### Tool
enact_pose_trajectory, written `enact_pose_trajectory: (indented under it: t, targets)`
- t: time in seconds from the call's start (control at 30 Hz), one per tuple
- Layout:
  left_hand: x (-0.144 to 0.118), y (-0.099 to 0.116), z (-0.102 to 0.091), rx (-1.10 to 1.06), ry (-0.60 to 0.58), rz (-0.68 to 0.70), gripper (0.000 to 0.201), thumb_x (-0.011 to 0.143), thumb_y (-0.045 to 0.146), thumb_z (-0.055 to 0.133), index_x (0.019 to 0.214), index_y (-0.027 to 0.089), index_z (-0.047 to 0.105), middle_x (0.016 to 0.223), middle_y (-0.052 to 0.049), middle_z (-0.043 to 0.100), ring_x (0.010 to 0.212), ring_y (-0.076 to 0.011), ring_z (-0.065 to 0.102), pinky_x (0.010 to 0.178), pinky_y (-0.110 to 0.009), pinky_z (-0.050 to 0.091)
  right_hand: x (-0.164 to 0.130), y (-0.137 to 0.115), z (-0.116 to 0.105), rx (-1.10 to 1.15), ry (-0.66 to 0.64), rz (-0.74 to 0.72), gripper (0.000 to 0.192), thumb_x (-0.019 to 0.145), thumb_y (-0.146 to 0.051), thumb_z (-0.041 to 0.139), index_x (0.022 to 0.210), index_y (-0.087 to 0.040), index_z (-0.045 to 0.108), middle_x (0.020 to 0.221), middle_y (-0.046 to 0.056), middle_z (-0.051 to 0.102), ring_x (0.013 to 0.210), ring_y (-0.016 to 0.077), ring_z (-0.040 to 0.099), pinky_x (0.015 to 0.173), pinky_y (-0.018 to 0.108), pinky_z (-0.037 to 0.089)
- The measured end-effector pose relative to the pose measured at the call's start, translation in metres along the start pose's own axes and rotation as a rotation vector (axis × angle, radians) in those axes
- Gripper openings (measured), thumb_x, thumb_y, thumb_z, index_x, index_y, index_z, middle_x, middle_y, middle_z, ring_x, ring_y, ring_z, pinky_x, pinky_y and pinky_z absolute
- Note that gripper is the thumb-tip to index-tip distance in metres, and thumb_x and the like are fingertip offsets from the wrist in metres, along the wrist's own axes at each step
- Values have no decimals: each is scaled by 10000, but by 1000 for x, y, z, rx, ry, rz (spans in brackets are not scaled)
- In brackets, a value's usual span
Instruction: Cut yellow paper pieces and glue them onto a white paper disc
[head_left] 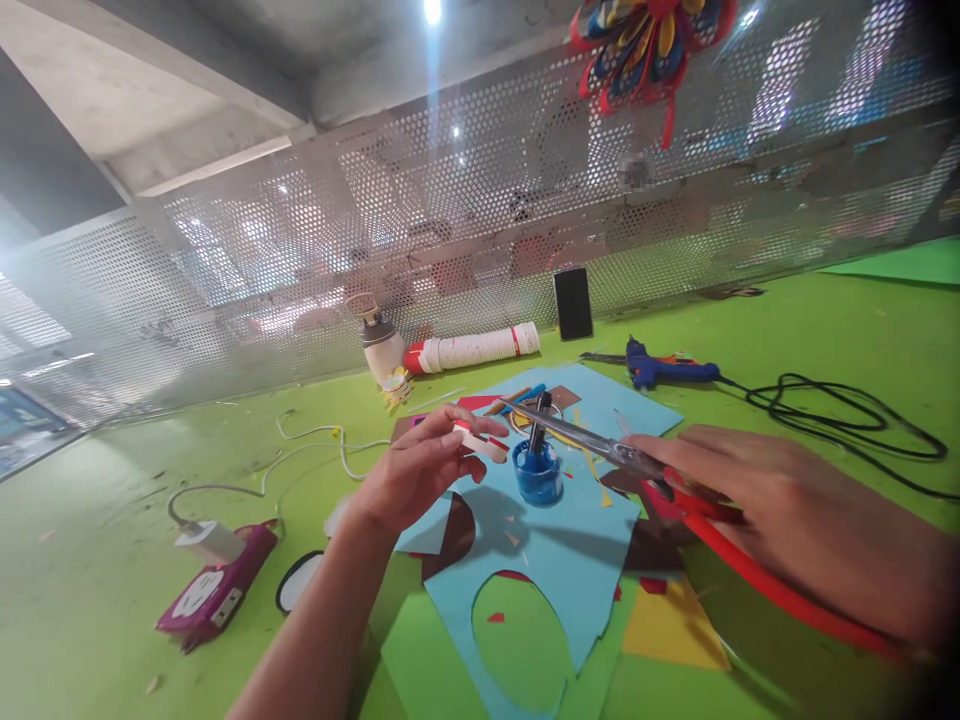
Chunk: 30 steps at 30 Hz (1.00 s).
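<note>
**Tiny piece in the left hand, scissors in the right: turn the work, steady the blades**

From where I stand, the left hand (412,475) has a small white piece with red edging (480,443) up in the air, thumb and fingers pinched on it, just left of the blue jar (538,482). The right hand (795,510) has its fingers clamped round the red handles of the scissors (637,462), whose long blades point across to the left hand, tips near its fingertips. I can't tell from here whether the blades are parted or together.

For a tidy snip on something that small, I'd judge the inner part of the blades better than the tips, with the right hand steady and the left feeding and turning the piece. The pinch hides a good share of it, so a hold nearer the far edge would show the line and leave the fingers behind the cut.

One worry: the black stick (538,420) standing in the jar crosses the blades in my view, and I can't say whether they touch. Working a little nearer the body, over the light blue sheet (577,540) on the worktop (97,530), would spare the jar a knock
</note>
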<state>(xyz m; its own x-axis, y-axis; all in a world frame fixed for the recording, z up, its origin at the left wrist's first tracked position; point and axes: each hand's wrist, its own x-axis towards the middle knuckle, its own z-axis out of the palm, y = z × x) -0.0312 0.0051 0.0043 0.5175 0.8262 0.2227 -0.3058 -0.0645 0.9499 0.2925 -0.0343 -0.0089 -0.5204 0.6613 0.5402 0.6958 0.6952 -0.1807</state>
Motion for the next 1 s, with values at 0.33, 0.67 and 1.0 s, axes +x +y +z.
enact_pose_trajectory:
  t: [0.33,0.67,1.0]
  targets:
    - [2,3,6,-95,71,-34,176,828,309,633,928,166,609,921,-95,731,745,-138,645,647,-212,464,-4,-7,5,46,-177,28,457,881,-183,527,1328,-276,549,1226,96,677,1065,294,672,864,424,588]
    - [4,-4,-1,-155,-4,-96,382,839,336,550,1168,176,660,927,-91,686,629,-142,593,443,-205,347,-13,-2,13,29,-191,11,567,865,-170,561,1398,-312,430,1320,116,604,1168,325,615,951,512,549]
    - [2,-3,2,-125,-22,-152,340,817,351,578,1068,162,708,886,-82,639,686,-155,563,564,-247,415,-9,-9,20,95,-226,-3,593,801,-140,640,1361,-297,526,1269,88,645,1144,305,634,933,492,563]
